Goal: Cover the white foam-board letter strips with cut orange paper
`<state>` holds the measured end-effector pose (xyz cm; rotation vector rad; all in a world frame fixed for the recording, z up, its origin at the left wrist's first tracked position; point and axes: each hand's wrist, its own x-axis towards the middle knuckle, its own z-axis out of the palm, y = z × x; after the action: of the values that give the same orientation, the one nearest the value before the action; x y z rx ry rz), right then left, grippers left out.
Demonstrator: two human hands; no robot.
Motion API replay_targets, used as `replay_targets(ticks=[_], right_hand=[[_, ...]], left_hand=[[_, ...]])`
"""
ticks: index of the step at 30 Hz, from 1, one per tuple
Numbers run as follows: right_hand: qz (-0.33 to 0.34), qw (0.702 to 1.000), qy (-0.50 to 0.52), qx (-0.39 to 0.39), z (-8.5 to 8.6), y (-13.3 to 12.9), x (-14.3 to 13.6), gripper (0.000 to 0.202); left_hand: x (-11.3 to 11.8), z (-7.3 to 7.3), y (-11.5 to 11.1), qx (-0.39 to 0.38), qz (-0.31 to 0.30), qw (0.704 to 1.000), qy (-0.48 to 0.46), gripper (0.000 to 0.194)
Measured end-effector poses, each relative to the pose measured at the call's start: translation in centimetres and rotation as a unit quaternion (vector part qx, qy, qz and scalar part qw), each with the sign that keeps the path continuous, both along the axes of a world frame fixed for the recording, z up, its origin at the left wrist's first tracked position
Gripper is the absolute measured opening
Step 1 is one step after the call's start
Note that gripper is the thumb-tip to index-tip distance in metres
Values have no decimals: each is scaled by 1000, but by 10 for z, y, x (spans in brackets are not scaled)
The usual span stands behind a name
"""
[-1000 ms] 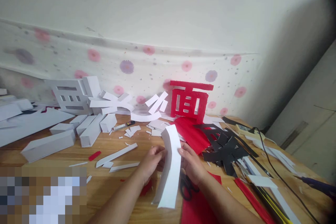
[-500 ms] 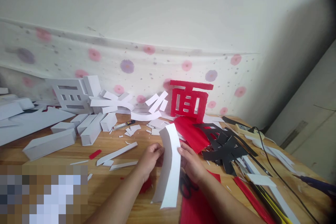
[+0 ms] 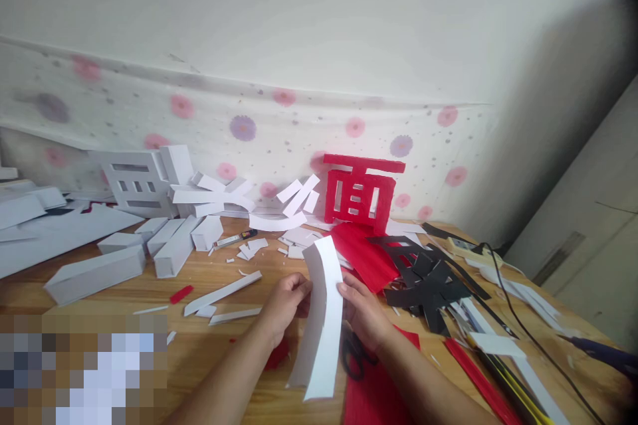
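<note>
A curved white foam-board or card piece (image 3: 329, 319), folded lengthwise with two long faces showing, is held up between my two hands over the table. My left hand (image 3: 290, 302) pinches its left edge, thumb in front. On the opposite side my right hand (image 3: 363, 305) grips the right edge, its thumb against the white face. The fingers behind the piece are partly hidden. Beneath my right hand lie black-handled scissors (image 3: 353, 355) on red paper (image 3: 379, 388). Behind the piece stands a red character-shaped model (image 3: 359, 196).
White box-like pieces (image 3: 172, 246) and a utility knife (image 3: 236, 238) lie left on the wooden table (image 3: 234, 352). Black cut-outs (image 3: 431, 279) are at right, near a cable (image 3: 518, 312) and a dark blue tool, apparently a glue gun (image 3: 605, 353). A pixelated patch covers the lower left corner.
Hardly anything differs. Both hands keep their hold on the white piece, and the view has shifted very slightly.
</note>
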<state>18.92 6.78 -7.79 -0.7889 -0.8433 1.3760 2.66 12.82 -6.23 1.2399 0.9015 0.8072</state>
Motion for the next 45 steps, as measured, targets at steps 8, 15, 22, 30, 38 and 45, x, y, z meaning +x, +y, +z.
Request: replay_targets(ticks=[8,15,22,30,38,45], right_hand=[[5,1000,-1,2,3,-2,-1,38],[3,1000,2,-4,3,-1,-1,35],[1,1000,-4,-2,6,-2,-2,37],[6,1000,-6,4,6,-2,-2,35],[-5,1000,-2,-5,4,-2,-2,37],[-12,1000,-14,-7,8,-3,-3,40]], left_hand=[[0,0,-1,4,0,1000,-3,44],[-1,0,0,-1,-3,1000,1,42],[-1,-2,1,-1,-4,1000,0,43],[-1,-1,2,-3,-4,1000,4,42],[-1,0,0,-6,0,1000,3,43],[0,0,0,-11,5,1000,-12,42]])
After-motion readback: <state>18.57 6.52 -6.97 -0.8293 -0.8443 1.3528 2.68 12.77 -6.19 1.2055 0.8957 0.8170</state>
